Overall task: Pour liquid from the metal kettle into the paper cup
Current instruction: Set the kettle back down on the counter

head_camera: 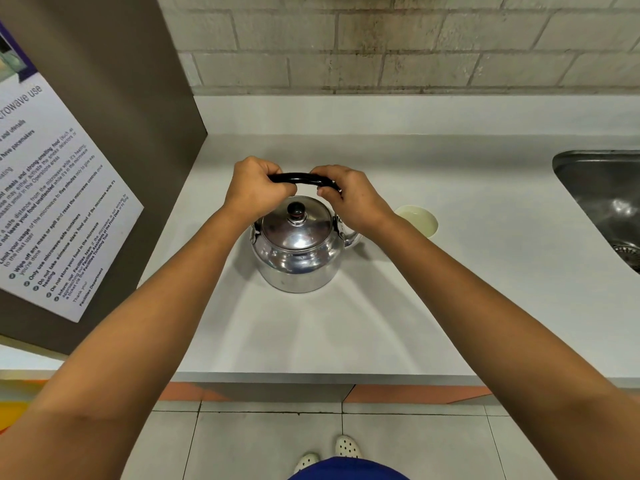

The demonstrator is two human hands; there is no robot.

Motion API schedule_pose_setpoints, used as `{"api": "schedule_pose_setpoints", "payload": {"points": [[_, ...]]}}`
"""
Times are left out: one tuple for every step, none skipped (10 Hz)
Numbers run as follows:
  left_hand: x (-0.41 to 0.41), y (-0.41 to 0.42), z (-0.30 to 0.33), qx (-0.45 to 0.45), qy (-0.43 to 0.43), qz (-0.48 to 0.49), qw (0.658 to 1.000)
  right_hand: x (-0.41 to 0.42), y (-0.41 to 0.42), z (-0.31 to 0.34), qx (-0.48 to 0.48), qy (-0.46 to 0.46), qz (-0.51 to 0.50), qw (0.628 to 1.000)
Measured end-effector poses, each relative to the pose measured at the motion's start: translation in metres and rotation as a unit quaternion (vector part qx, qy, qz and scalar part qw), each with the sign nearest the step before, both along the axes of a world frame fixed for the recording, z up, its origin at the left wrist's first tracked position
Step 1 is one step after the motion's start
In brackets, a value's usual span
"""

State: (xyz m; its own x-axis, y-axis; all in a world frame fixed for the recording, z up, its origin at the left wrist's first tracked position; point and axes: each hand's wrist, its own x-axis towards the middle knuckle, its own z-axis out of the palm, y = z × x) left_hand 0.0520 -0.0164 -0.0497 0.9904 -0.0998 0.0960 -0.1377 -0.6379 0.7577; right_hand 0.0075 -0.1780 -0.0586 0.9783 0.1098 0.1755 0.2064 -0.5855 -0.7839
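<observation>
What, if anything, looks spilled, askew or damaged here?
Nothing stands out. The metal kettle sits upright on the counter, lid on, both hands (left hand, right hand) gripping its black handle. The paper cup stands upright beside it; no puddles show.

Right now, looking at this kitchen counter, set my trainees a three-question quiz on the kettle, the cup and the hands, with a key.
1. True or false: the metal kettle stands on the counter with its lid on.
2. Which hands grip the black handle? A: left hand only. B: right hand only. C: both.
3. Fill in: the paper cup stands between the kettle and the ____.

Key:
1. True.
2. C.
3. The steel sink, at the right of the counter; the kettle's spout points toward the cup.
</observation>
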Motion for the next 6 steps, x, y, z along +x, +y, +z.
{"api": "schedule_pose_setpoints", "payload": {"points": [[0.003,0.001,-0.004,-0.009,0.004,0.001,1.0,0.0,0.003,-0.001,-0.002,0.0,0.0,1.0],[0.002,0.002,-0.006,-0.012,0.003,0.004,1.0,-0.001,0.004,-0.003,-0.002,-0.002,-0.003,1.0],[0.004,0.003,-0.012,-0.02,-0.015,-0.002,1.0,-0.002,0.005,-0.004,0.003,-0.005,-0.005,1.0],[0.004,0.003,-0.013,-0.025,-0.025,0.0,0.999,-0.002,0.005,-0.004,0.004,-0.003,-0.008,1.0],[-0.003,0.009,-0.017,-0.029,-0.07,-0.034,0.997,-0.007,0.005,-0.001,-0.014,-0.003,-0.004,1.0],[-0.009,0.015,-0.016,-0.06,-0.123,-0.086,0.987,-0.008,0.0,0.004,-0.033,-0.005,0.001,0.999]]}}
